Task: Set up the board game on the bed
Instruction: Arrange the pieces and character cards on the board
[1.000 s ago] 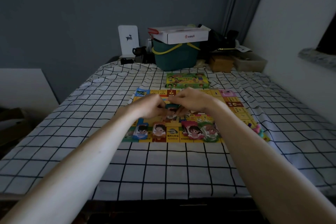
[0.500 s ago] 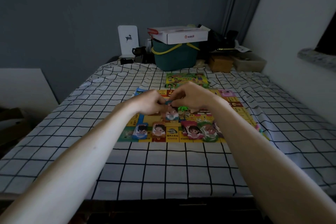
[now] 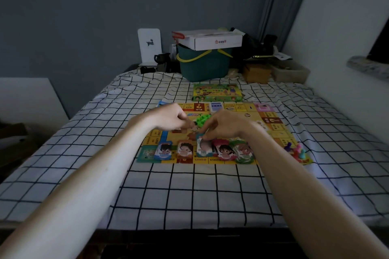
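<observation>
Head view: yellow game board (image 3: 271, 130) lies flat with 5 card stacks (image 3: 185, 150).

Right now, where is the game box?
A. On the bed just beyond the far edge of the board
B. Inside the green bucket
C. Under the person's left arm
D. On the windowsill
A: the game box lies flat on the checked bed, just past the board, in front of the bucket.
</observation>
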